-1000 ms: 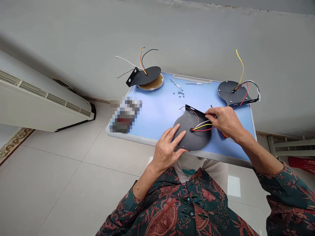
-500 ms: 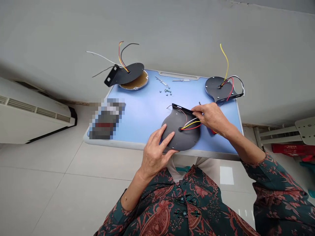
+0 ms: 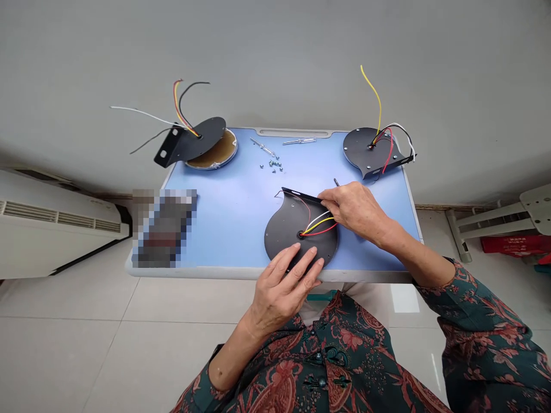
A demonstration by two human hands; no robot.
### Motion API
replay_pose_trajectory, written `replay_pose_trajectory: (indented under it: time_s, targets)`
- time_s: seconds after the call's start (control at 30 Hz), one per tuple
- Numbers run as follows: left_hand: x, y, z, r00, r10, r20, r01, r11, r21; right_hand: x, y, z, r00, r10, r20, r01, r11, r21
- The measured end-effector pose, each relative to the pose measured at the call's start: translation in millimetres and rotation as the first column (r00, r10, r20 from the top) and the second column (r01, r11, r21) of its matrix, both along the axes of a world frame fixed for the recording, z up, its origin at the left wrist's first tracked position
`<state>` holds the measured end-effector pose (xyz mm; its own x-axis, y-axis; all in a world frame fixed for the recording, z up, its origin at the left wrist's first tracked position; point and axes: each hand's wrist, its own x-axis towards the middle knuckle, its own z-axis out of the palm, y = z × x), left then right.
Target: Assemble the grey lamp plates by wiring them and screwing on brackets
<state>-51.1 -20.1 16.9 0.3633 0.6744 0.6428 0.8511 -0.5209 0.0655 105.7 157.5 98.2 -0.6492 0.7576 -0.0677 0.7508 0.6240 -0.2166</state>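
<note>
A round black metal plate point(image 3: 284, 229) with a bent, slotted flange lies near the table's front edge. White, yellow, red and dark wires point(image 3: 316, 225) come out of its centre. My left hand point(image 3: 284, 287) holds the plate's near edge, fingers spread over the top and thumb mostly hidden. At the flange's right end, my right hand point(image 3: 359, 209) pinches the metal between thumb and fingers, close to the wires. A thin dark rod point(image 3: 336, 182) sticks out behind the right hand; whether that hand holds it, I cannot tell.
On the blue table point(image 3: 224, 223), a similar wired plate point(image 3: 206, 137) rests tilted on a round tan-faced disc point(image 3: 215, 155). Another wired plate point(image 3: 357, 149) sits back right. Several small screws point(image 3: 274, 164) and two clear-handled metal tools point(image 3: 299, 141) lie behind. A blurred-out object point(image 3: 166, 229) is at left.
The view has shifted, so the table appears further left and lower. My left hand has slid towards the plate's near edge. My right hand stays at the flange.
</note>
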Motion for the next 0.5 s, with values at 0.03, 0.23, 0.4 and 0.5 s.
replay_pose_trajectory:
  time_s: [0.03,0.23,0.4,0.5]
  targets:
    - [1,2,-1.4,1.0,-0.007,-0.006,0.007,1.0,-0.002,0,-1,0.9,1.0,-0.002,0.007,0.002,1.0,-0.002]
    - [-3,3,-5.8,1.0,-0.022,0.013,0.022,0.999,-0.024,-1,-5,1.7,0.999,-0.003,0.041,0.003,1.0,0.015]
    - [-1,2,-8.8,0.998,-0.021,0.065,0.023,0.999,-0.025,-1,-5,1.4,0.999,0.007,0.052,-0.009,1.0,0.025]
    - [1,2,-12.5,0.994,-0.006,0.106,0.008,1.0,-0.017,0,-6,0.4,0.999,0.018,0.05,-0.019,1.0,0.022]
